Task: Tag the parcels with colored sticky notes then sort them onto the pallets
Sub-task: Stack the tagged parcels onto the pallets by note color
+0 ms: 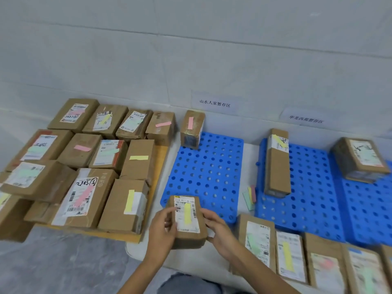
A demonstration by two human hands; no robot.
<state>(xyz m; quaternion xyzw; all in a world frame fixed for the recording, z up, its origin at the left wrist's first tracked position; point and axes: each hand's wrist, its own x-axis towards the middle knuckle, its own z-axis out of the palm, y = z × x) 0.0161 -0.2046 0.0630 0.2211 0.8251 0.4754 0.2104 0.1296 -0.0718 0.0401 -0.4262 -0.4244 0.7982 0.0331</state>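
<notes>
A small cardboard parcel (pixel 187 221) with a white label and a yellow sticky note is held low in the middle of the view, above the floor. My left hand (pixel 162 232) grips its left side and my right hand (pixel 218 232) grips its right side. Behind it lies a blue perforated pallet (pixel 207 175) carrying one pink-tagged parcel (pixel 192 129) at its far corner. A second blue pallet (pixel 314 200) holds a tall yellow-tagged parcel (pixel 276 164). A third blue pallet (pixel 369 209) holds a green-tagged parcel (pixel 360 160). A pad of sticky notes (pixel 250 197) lies between the first two pallets.
A wooden pallet (pixel 158 166) on the left is packed with several tagged parcels (pixel 84 166). A row of tagged parcels (pixel 297 257) lies at the lower right. Paper signs (pixel 214 103) hang on the wall behind the blue pallets. Plastic sheeting covers the floor.
</notes>
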